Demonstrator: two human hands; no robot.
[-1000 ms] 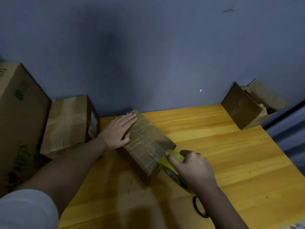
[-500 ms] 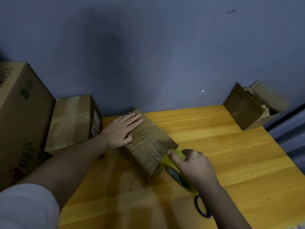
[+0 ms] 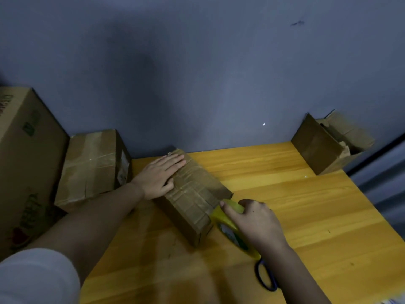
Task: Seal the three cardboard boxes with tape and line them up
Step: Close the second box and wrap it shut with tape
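Taping the middle box: watch the strip and the slide

Your left hand [image 3: 158,176] lies flat, fingers straight, on the box [image 3: 192,194] at the worktop's [image 3: 285,205] far left; your right hand [image 3: 256,222] grips the yellow tape roll [image 3: 228,218] at its near end. Pull off-line and the strip could wrinkle or miss the seam; ease your pressing and the box could skid. 1 box [image 3: 324,145] at the far right looks open, and scissors [image 3: 266,277] lie near your right wrist.
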